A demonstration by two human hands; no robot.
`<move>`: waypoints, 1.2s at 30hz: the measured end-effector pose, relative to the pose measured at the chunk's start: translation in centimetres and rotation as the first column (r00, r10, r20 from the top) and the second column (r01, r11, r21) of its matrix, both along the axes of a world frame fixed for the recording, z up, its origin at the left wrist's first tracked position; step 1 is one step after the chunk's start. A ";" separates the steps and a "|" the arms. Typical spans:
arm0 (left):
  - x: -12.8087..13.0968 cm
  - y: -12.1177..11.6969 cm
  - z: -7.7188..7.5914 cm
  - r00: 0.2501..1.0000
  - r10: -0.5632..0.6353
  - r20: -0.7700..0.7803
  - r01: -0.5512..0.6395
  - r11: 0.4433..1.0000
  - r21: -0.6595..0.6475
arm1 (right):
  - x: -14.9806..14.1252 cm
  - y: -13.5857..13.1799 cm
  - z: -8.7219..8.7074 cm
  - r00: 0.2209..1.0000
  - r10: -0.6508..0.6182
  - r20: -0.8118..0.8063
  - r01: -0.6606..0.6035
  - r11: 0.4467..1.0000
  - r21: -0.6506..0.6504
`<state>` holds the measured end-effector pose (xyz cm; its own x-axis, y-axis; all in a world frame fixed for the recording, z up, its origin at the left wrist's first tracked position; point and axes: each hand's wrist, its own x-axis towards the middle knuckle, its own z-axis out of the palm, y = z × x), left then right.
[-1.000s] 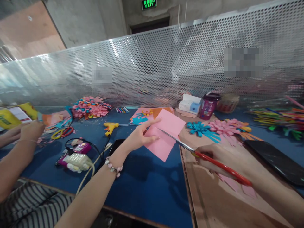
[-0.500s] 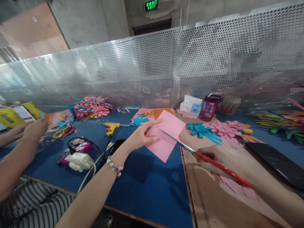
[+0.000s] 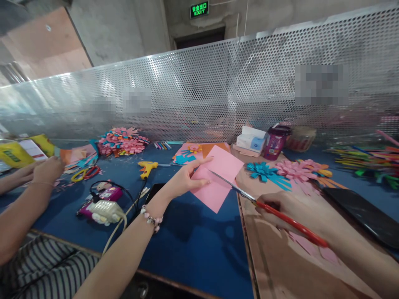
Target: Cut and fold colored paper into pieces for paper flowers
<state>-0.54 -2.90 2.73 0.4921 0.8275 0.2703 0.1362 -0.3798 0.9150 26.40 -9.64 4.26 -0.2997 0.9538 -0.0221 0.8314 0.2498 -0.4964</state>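
Note:
My left hand (image 3: pixel 183 179) pinches the left edge of a pink paper sheet (image 3: pixel 220 176), thumb on top and index finger stretched along its upper edge, holding it just above the blue tabletop (image 3: pixel 193 241). My right hand (image 3: pixel 296 211) grips red-handled scissors (image 3: pixel 271 207). Their steel blades reach left across the sheet's middle. A beaded bracelet (image 3: pixel 151 219) sits on my left wrist.
Paper flowers (image 3: pixel 293 170) lie right of the sheet on a brown board (image 3: pixel 280 265). A yellow glue gun (image 3: pixel 147 167), a power strip (image 3: pixel 101 207), a dark phone (image 3: pixel 364 214), a tissue pack (image 3: pixel 251 141) and a purple cup (image 3: pixel 274 142) surround it. Another person's hands (image 3: pixel 43 171) work at far left. A perforated metal screen (image 3: pixel 199 91) stands behind.
Almost nothing has moved; the view has shifted slightly while both hands keep their hold on the sheet and the scissors.

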 end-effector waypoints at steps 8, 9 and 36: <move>-0.1 0.1 0.0 1.000 -0.006 0.000 0.006 1.000 0.014 | 0.0 0.1 -0.2 1.000 -0.021 -0.014 0.020 0.998 -0.055; -0.1 0.1 0.0 1.000 -0.008 0.006 0.008 1.000 0.013 | 0.0 0.1 -0.2 1.000 -0.021 -0.009 0.021 0.998 -0.060; -0.2 0.3 0.0 1.000 0.020 0.012 -0.021 0.999 0.050 | -0.1 0.0 -0.2 0.999 0.044 -0.021 -0.044 0.999 -0.003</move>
